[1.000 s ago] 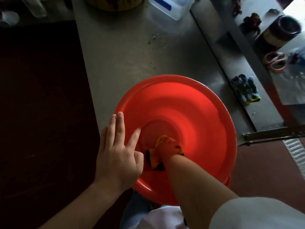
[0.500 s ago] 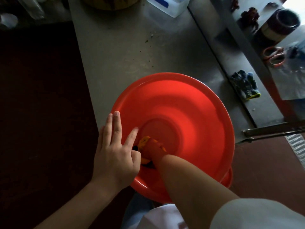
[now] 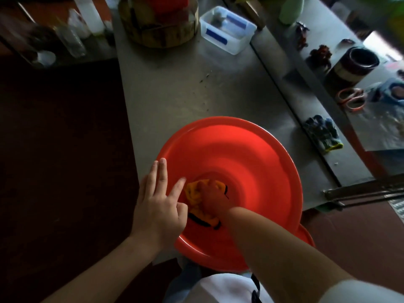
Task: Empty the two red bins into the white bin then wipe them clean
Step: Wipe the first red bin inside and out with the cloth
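Currently, two red bins stand nested at the near edge of the table (image 3: 175, 88): the upper red bin (image 3: 251, 162) sits in the lower red bin (image 3: 307, 236), which shows only a rim arc. One yellow cloth (image 3: 194, 189) lies left of centre on the upper floor, clenched under the right hand (image 3: 211, 196). The left hand (image 3: 158, 206), fingers straight, steadies the left rim, just beside the cloth. The next stroke probably runs rightward and toward the far wall.

Short white sleeve (image 3: 360, 290); white top (image 3: 218, 290) with a dark strap (image 3: 255, 289).

Workshop: steel bench (image 3: 175, 88), gloves (image 3: 323, 134), scissors (image 3: 352, 101)
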